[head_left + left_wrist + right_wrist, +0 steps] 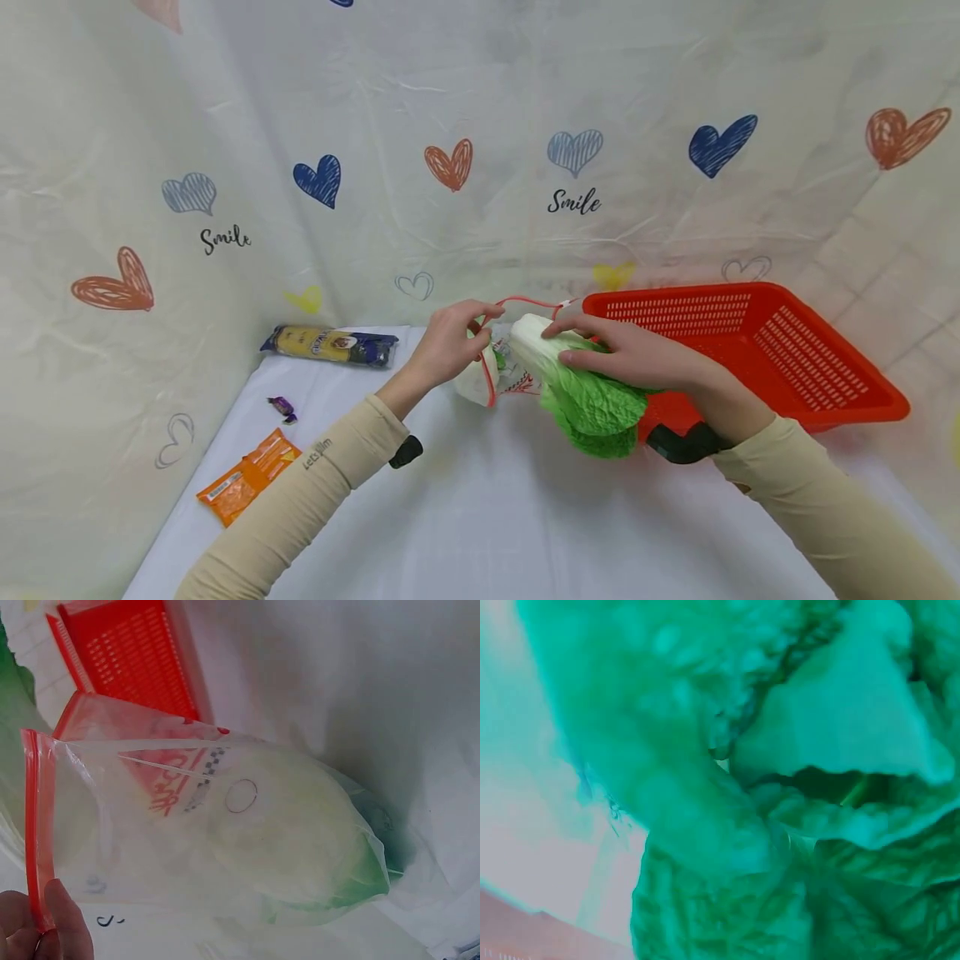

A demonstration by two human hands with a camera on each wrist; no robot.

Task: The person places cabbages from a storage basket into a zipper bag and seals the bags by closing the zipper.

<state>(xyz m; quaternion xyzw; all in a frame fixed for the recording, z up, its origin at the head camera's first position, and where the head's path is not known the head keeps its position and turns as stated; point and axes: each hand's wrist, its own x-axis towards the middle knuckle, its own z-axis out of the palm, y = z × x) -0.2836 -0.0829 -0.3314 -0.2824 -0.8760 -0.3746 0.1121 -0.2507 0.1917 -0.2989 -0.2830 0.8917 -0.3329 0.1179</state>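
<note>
My left hand (456,340) pinches the red zip edge of a clear zip bag (97,825) between thumb and fingers. The bag's red-rimmed mouth gapes, and a pale vegetable with green leaves (300,817) lies inside its far end. In my right hand (637,354) is a napa cabbage (600,404), held from above with fingers over its white stalk. Its white base points left at the bag's mouth, while the green leaves hang towards me. Crinkled green leaves (705,750) fill the right wrist view, and the right fingers are hidden there.
A red plastic basket (847,412) stands on the right, just behind my right wrist. Left on the white table lie a blue and yellow packet (330,345), a small purple-wrapped sweet (282,408) and an orange packet (251,475). A heart-printed sheet (510,233) hangs behind.
</note>
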